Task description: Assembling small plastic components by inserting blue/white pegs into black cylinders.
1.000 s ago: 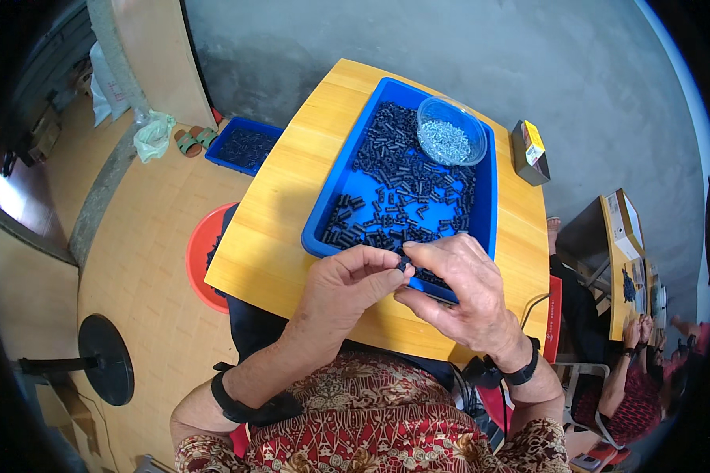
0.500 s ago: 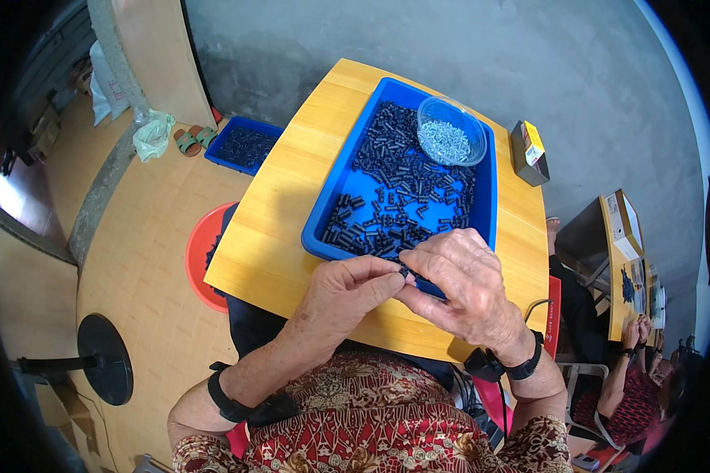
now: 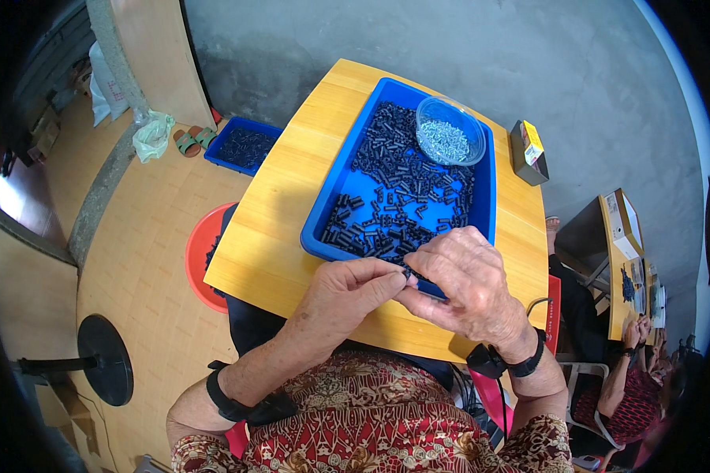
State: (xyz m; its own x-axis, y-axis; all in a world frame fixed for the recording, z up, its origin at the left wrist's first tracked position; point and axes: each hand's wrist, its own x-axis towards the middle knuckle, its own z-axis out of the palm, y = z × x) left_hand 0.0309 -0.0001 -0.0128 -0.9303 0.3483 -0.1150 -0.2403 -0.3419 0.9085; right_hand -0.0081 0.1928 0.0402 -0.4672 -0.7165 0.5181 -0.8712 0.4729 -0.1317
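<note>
My left hand (image 3: 347, 296) and my right hand (image 3: 465, 280) meet fingertip to fingertip over the near edge of a blue tray (image 3: 323, 213). Between the fingertips they pinch a small black part (image 3: 408, 274). The tray lies on a yellow wooden table (image 3: 280, 205) and holds several small black cylindrical parts (image 3: 394, 197). At the tray's far end stands a clear round container (image 3: 450, 140) with small silvery pieces in it. Both wrists wear black bands.
A small box (image 3: 527, 151) lies on the table's far right corner. On the floor to the left are a second blue tray (image 3: 244, 146) of dark parts, a red stool (image 3: 201, 260), sandals and a plastic bag. Another person (image 3: 627, 378) sits at a table on the right.
My right hand has drawn in from the tray's near edge toward my left hand, and the fingertips of both have closed together on the small black part.
</note>
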